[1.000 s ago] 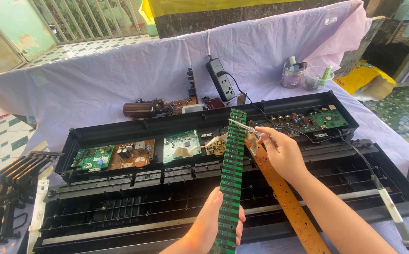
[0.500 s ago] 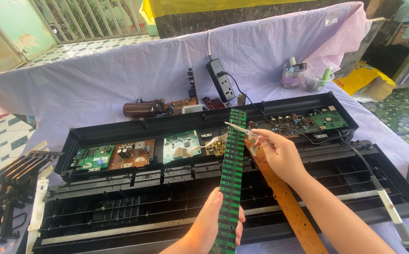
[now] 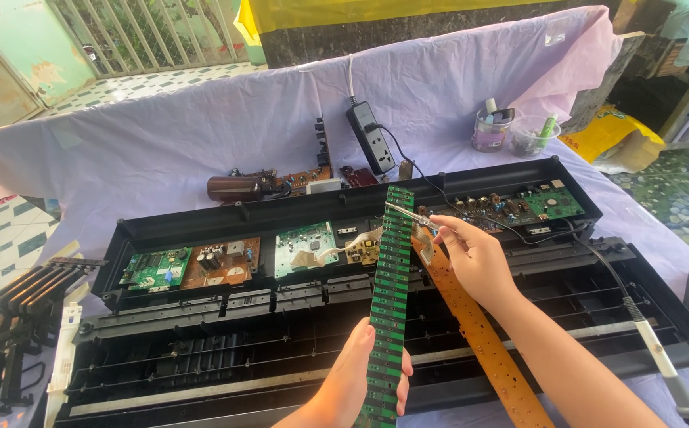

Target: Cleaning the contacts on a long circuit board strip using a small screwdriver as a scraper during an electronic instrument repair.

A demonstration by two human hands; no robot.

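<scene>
- Left hand (image 3: 360,380) is wrapped around the near end of the long green circuit strip (image 3: 390,293), propping it on edge above the open black keyboard case (image 3: 344,214).
- The strip's long axis runs straight away from the person, far end up near the power strip (image 3: 371,136).
- Right hand (image 3: 471,257) pinches a thin metal tool (image 3: 410,215), tip touching the strip's upper right edge.
- A brown strip board (image 3: 479,333) lies just right, under that wrist.
</scene>
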